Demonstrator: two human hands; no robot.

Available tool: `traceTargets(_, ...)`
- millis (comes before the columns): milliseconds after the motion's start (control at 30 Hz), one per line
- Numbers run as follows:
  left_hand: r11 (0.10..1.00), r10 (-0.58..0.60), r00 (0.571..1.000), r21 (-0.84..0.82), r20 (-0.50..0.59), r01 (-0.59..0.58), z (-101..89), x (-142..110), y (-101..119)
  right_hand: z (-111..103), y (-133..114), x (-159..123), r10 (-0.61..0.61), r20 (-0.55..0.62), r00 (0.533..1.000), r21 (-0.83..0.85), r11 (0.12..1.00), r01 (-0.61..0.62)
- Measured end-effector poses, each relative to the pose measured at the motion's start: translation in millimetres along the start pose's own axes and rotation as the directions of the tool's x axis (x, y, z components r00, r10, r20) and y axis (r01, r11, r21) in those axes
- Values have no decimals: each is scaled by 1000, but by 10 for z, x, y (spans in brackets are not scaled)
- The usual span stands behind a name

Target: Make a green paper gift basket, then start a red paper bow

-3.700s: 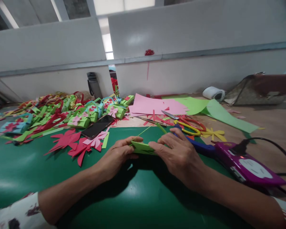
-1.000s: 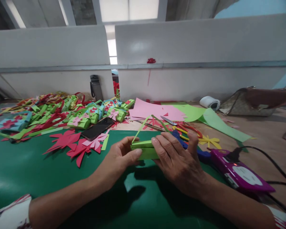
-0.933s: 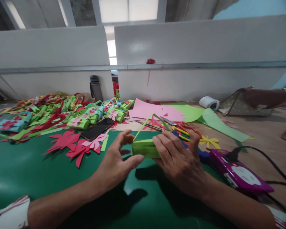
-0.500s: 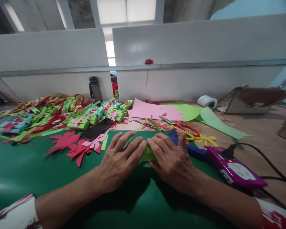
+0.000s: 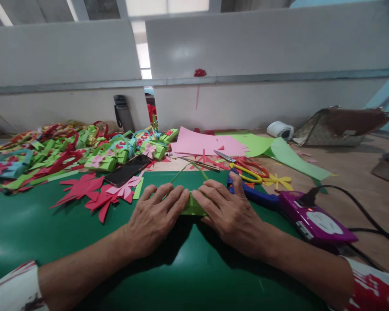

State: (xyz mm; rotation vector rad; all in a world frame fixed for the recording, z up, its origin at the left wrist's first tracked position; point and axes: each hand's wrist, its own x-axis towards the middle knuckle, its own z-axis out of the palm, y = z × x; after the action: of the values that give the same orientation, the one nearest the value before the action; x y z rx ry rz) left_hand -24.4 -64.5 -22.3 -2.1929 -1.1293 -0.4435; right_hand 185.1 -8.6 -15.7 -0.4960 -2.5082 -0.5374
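Observation:
A small green paper bag [image 5: 193, 207] with a thin strip handle is held between both hands over the green mat [image 5: 194, 276]. My left hand [image 5: 158, 216] closes on its left end, fingers bent over the top. On the right end, my right hand [image 5: 228, 211] presses with its fingers, the thumb side underneath. Most of the bag is hidden by the fingers. A blue glue gun [image 5: 256, 195] lies just beyond my right hand. Red paper flowers [image 5: 102, 201] and a pink paper flower [image 5: 125, 188] lie left of my left hand.
Finished-looking paper bags [image 5: 102, 160] are heaped at left behind a black phone [image 5: 127, 170]. Scissors [image 5: 251, 172], pink sheets [image 5: 204, 144] and green sheets [image 5: 298, 160] lie at the back. At right are a purple power strip [image 5: 317, 220] with cords and a handbag [image 5: 340, 127]. A bottle [image 5: 123, 114] stands behind.
The view has tilted down slightly, and everything sits a little higher. Both hands keep hold of the green paper bag; its strip handle now shows more plainly above the fingers.

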Motion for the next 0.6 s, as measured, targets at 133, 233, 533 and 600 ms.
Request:
traceTargets(133,999,38,999,-7,31,-37,-46,-40,5,-17,6,-37,-20,-9,1000,-15,1000,20)
traceTargets(233,998,57,997,-16,58,-56,-72,-51,1,-38,6,-48,-30,-14,999,-10,999,30)
traceTargets(533,990,106,983,-112,149,-90,-88,-44,64,-113,-42,-57,-53,-62,997,18,998,54)
traceTargets(600,989,100,978,-127,185,-77,-74,-46,80,-139,-33,-67,-58,-92,994,59,996,63)
